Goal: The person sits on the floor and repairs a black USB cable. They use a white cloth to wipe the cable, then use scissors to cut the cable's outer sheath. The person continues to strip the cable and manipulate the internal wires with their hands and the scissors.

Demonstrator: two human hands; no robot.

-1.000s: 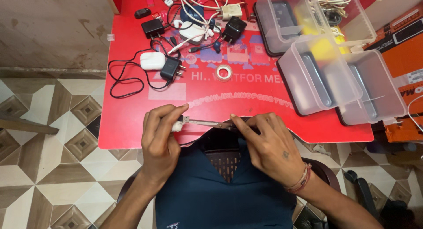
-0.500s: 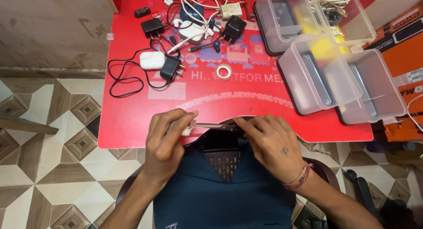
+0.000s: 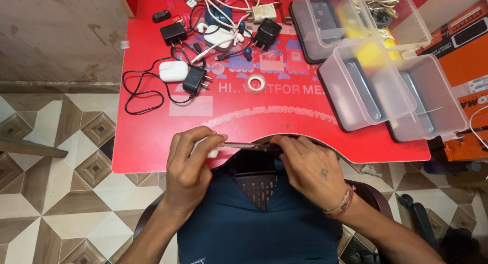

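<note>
Red table (image 3: 152, 142): chargers (image 3: 194, 80), tape roll (image 3: 255, 84), clear boxes (image 3: 371, 91).

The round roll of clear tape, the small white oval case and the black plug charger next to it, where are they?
Round roll of clear tape (image 3: 255, 84), head view, on its ring.
Small white oval case (image 3: 173, 70), head view, on its lid.
Black plug charger (image 3: 194, 79), head view, on its body.

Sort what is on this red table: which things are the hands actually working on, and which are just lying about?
In hand:
- left hand pinching a small white piece
- right hand on the other end of a thin dark cable stretched between both hands

Lying about:
- tape roll
- black plug adapter with its looped cord
- white earbud case
- clear plastic boxes
- tangle of chargers
</note>
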